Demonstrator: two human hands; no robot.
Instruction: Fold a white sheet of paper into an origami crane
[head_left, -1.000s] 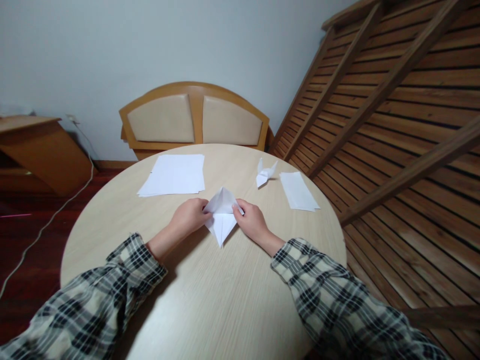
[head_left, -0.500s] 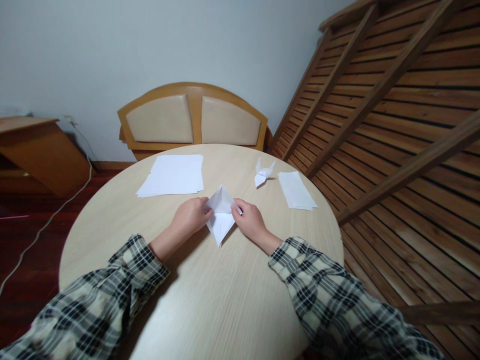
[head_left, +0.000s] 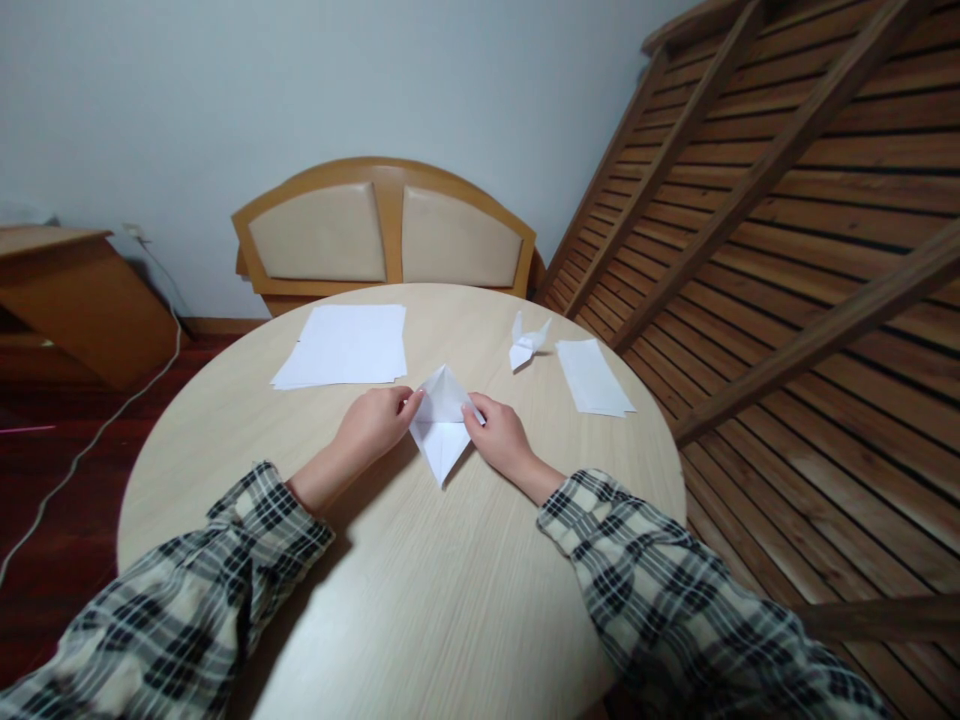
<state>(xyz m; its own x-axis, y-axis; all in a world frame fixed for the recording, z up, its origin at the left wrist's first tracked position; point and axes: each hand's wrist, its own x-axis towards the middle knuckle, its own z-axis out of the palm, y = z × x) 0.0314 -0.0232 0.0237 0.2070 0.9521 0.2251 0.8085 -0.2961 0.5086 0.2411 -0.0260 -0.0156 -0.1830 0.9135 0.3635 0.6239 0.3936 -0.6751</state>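
Note:
Between my hands is a white sheet of folded paper (head_left: 441, 440), diamond-shaped, with a crease running across its middle and one point toward me. My left hand (head_left: 377, 420) pinches its left corner, thumb on top. At the right corner, my right hand (head_left: 501, 432) grips the paper between thumb and fingers. The fingers under the paper are partly hidden. Beyond my right hand stands a white folded paper crane (head_left: 526, 345) with two upright points.
A round pale wooden table (head_left: 450, 590) carries a stack of white sheets (head_left: 349, 342) at the back left and narrower white paper strips (head_left: 594, 377) at the right. Behind it is a padded headboard (head_left: 390, 225). Wooden slats (head_left: 795, 250) lean along the right side.
My left hand has shifted slightly, its thumb now higher along the paper's left edge. The folded paper lies more spread out. My right hand keeps its grip.

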